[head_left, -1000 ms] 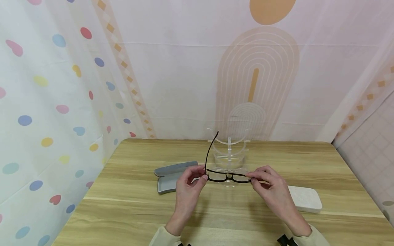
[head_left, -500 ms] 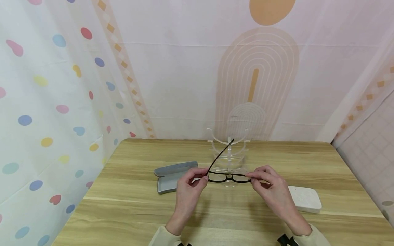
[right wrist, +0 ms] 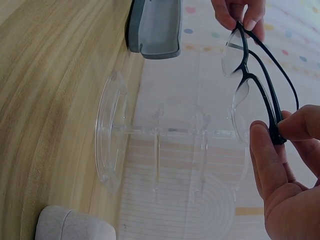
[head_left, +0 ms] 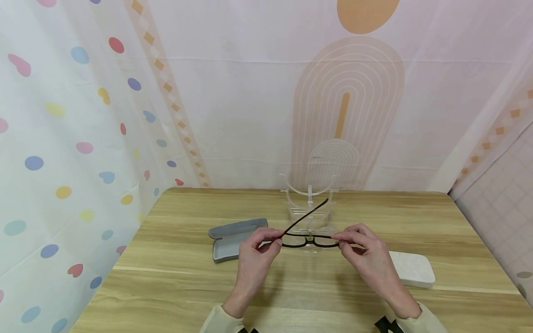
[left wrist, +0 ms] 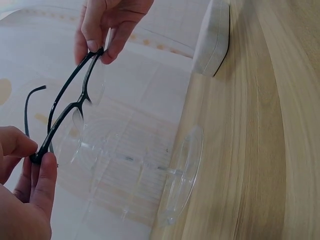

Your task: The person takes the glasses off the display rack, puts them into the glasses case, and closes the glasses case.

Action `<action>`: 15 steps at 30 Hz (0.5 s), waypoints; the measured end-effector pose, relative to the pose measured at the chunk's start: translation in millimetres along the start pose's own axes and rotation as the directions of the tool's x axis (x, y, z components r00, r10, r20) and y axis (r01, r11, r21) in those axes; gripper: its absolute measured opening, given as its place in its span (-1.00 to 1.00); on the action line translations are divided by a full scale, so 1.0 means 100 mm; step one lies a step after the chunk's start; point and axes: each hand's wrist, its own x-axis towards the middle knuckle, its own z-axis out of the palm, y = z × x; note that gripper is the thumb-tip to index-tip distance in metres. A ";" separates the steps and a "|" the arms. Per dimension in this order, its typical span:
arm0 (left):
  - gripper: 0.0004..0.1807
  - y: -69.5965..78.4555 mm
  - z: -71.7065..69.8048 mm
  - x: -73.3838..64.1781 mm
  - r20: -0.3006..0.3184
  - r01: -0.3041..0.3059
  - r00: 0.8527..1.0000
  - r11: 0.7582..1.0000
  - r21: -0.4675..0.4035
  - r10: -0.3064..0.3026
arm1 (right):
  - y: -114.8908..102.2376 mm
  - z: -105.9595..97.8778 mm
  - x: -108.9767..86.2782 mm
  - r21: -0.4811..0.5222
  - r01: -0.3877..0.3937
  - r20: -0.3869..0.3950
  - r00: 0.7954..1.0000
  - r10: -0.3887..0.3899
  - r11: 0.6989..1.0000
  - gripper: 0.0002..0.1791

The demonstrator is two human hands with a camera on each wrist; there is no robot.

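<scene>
A pair of glasses [head_left: 310, 240] with a black half-rim frame and clear lenses is held up over the table. My left hand [head_left: 256, 261] pinches its left corner at the hinge between thumb and fingers. At the opposite corner, my right hand [head_left: 368, 256] pinches the frame in the same way. One temple lies folded across behind the lenses, its end by the right fingertips. The left temple arm [head_left: 307, 215] points away and slants inward, partly folded; its curved tip shows in the left wrist view. Both hinges are largely covered by fingers.
Just behind the glasses stands a clear tiered display stand [head_left: 310, 203] on a round base [left wrist: 187, 175]. An open grey glasses case [head_left: 233, 245] lies left, partly behind the left hand. A closed whitish case [head_left: 414, 269] sits right. Patterned curtains [head_left: 250, 115] hang behind the wooden table [head_left: 145, 277].
The left temple has swung inward to the right, from nearly straight back to a slant across the stand. Both hands stay almost in place on the glasses.
</scene>
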 end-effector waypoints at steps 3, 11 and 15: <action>-0.77 0.00 -0.01 0.00 0.006 -0.003 1.000 1.000 0.011 0.003 | 0.00 0.00 0.00 -0.004 -0.001 -0.001 1.000 0.001 1.000 -0.69; -0.75 0.00 -0.01 0.00 0.020 0.006 1.000 1.000 0.020 -0.006 | 0.00 0.00 0.00 0.004 0.009 -0.004 1.000 -0.009 1.000 -0.69; -0.74 0.00 -0.02 -0.01 0.017 0.011 1.000 0.999 0.039 -0.012 | -0.01 0.00 -0.01 0.003 0.007 -0.001 1.000 -0.007 1.000 -0.69</action>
